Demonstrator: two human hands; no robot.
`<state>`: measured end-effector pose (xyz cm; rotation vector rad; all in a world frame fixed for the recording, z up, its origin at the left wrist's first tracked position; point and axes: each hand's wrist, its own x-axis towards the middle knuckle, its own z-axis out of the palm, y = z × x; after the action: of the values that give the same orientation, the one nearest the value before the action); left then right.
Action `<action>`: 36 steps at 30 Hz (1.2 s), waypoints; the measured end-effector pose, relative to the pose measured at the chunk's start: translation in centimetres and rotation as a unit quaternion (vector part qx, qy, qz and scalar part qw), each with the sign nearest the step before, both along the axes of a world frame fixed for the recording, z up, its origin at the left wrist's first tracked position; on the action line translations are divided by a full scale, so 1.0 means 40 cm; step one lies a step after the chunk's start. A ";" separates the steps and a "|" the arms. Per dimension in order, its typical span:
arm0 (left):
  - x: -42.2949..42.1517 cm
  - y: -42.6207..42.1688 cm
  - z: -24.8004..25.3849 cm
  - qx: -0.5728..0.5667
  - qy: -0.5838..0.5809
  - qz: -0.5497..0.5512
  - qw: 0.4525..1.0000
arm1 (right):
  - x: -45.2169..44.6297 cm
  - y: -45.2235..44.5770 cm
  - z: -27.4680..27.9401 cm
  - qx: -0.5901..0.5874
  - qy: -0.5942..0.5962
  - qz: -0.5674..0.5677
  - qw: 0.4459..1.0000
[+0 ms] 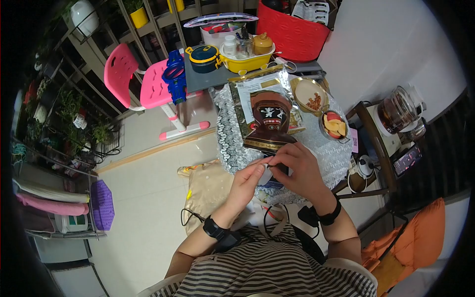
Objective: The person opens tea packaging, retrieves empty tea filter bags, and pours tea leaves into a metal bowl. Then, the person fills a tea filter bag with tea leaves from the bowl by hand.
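Observation:
Both my hands meet over the near edge of the table with the patterned silver cloth. My left hand is closed, fingertips pinching something small and whitish. Against it, my right hand pinches too, its fingertips touching the same spot; what it holds is too small to name. Just beyond my hands lies a brown printed bag, on top of a larger silver and gold package. To the right are a plate with small brown pieces and a metal bowl of cut fruit.
A yellow tray with jars and a dark round container stand at the back. Behind them is a red basket. A pink chair is at left; a glass kettle and a phone are at right.

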<state>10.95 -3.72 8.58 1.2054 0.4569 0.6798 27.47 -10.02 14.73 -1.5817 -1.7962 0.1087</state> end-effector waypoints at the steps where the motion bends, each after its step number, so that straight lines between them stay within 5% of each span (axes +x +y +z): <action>1: 0.000 0.000 0.000 -0.015 0.001 0.003 1.000 | -0.002 -0.001 0.001 0.006 -0.012 -0.002 1.000; 7: 0.006 0.004 -0.034 0.072 0.027 0.071 0.994 | -0.017 -0.001 -0.003 -0.004 0.007 -0.028 1.000; 14: 0.003 -0.007 -0.027 0.017 0.051 0.115 0.992 | -0.024 -0.008 -0.014 -0.062 0.098 -0.042 0.992; 27: -0.001 -0.013 -0.018 -0.021 0.010 0.124 0.992 | -0.029 -0.007 -0.014 -0.001 0.003 -0.022 1.000; 36: -0.001 -0.010 -0.027 -0.043 0.020 0.109 0.993 | -0.034 -0.024 -0.029 -0.098 0.146 -0.053 0.983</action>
<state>10.90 -4.10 7.49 1.0980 0.6529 0.8156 26.10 -11.00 13.59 -1.6965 -1.5069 0.4569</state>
